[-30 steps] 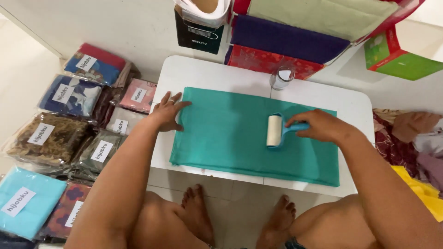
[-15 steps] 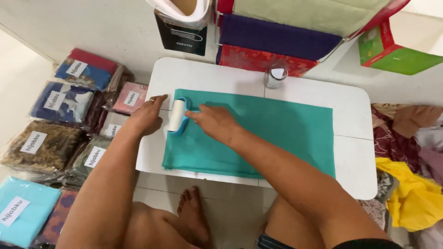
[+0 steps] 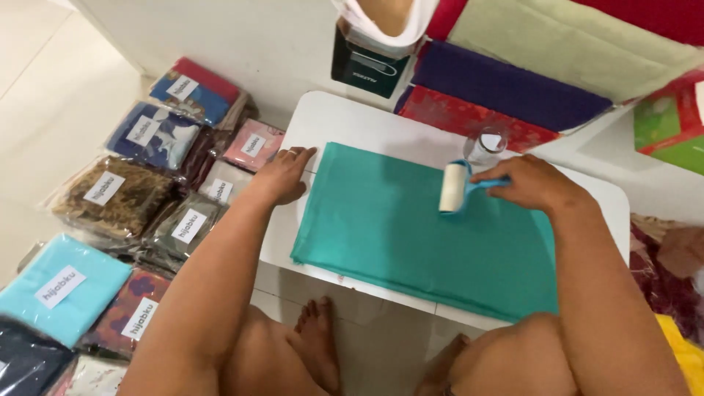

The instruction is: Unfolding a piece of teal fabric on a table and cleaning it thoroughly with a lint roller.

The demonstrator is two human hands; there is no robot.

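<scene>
A folded teal cloth (image 3: 411,231) lies flat on a low white table (image 3: 345,125). My right hand (image 3: 532,183) grips the blue handle of a lint roller (image 3: 455,187), whose white roll rests on the cloth near its far edge. My left hand (image 3: 284,174) lies on the table at the cloth's left edge, fingers spread, pressing down beside the fabric. A small clear glass (image 3: 486,145) stands just beyond the roller, close to my right hand.
Several packed scarves in clear bags with white labels (image 3: 132,198) cover the floor at left. Folded purple, red and green fabrics (image 3: 513,84) are stacked behind the table beside a black box (image 3: 367,66). Loose cloths (image 3: 671,271) lie at right. My bare feet (image 3: 319,337) are under the table's near edge.
My right hand has run the lint roller from the cloth's left edge back to its right half. The left hand stays at the left edge. The view has shifted.
</scene>
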